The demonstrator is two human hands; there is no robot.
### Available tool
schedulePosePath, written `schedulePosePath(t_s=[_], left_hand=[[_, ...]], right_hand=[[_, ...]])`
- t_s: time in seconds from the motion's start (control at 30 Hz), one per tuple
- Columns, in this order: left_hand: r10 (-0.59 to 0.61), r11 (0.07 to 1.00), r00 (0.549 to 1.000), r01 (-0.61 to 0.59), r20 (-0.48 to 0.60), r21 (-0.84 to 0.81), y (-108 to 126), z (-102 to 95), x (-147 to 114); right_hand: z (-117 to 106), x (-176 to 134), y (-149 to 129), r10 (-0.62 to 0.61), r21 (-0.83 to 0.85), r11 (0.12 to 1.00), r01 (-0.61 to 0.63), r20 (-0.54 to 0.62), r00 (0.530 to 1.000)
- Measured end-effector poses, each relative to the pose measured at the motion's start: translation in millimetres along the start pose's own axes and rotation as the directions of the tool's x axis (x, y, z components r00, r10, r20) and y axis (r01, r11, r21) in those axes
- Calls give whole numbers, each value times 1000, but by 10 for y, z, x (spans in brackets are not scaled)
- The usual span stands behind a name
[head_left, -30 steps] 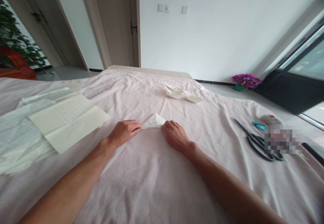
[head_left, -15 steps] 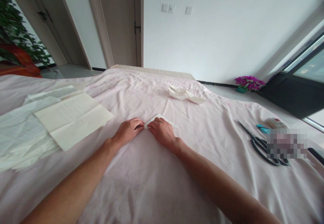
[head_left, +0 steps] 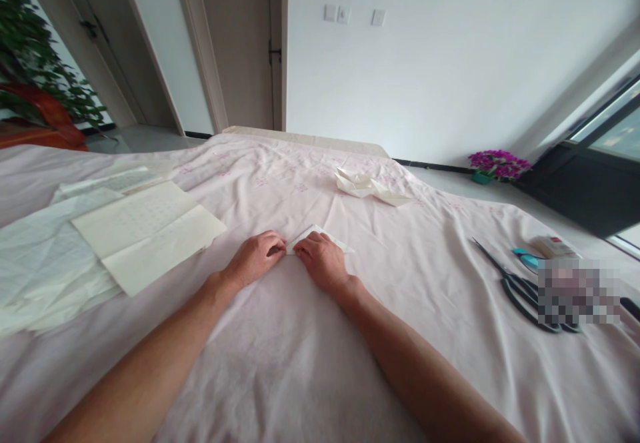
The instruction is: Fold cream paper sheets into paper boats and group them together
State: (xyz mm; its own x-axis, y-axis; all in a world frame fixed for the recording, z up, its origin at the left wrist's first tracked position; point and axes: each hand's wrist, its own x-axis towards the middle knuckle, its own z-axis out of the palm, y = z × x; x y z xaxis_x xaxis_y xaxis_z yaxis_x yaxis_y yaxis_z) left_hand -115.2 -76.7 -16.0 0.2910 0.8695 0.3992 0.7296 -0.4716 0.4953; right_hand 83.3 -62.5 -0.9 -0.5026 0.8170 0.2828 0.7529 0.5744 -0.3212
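A small folded piece of off-white paper [head_left: 311, 231] lies on the pink cloth, its top coming to a low point and one corner reaching out to the right. My left hand [head_left: 257, 256] pinches its left corner between thumb and fingers. Over its middle and front edge rests my right hand [head_left: 321, 259], fingers curled and pressed down on the paper, covering much of it. Beyond my hands sits a folded paper shape [head_left: 367, 188] with raised, boat-like points. To the left, a creased cream sheet [head_left: 150, 236] with faint marks lies over thin, crumpled white sheets [head_left: 45, 249].
Large black-handled scissors [head_left: 520, 293] lie at the right with blades pointing away. Near them are a turquoise object [head_left: 527, 258], a pale packet [head_left: 554, 247] and a blurred-out item [head_left: 577, 291]. The wrinkled pink cloth [head_left: 240, 376] covers the whole surface. Purple flowers [head_left: 500, 163] stand on the floor behind.
The view has shifted slightly, so everything sits a little differently in the frame. Both hands stay at the folded paper with nearly the same grip.
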Motion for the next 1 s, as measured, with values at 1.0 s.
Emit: schedulePosePath(t_s=[1.0], left_hand=[[-287,890,957,281,-38,359,219,-14,-5]], right_hand=[[21,-34,99,-7,-73,997,5,-28,1000]])
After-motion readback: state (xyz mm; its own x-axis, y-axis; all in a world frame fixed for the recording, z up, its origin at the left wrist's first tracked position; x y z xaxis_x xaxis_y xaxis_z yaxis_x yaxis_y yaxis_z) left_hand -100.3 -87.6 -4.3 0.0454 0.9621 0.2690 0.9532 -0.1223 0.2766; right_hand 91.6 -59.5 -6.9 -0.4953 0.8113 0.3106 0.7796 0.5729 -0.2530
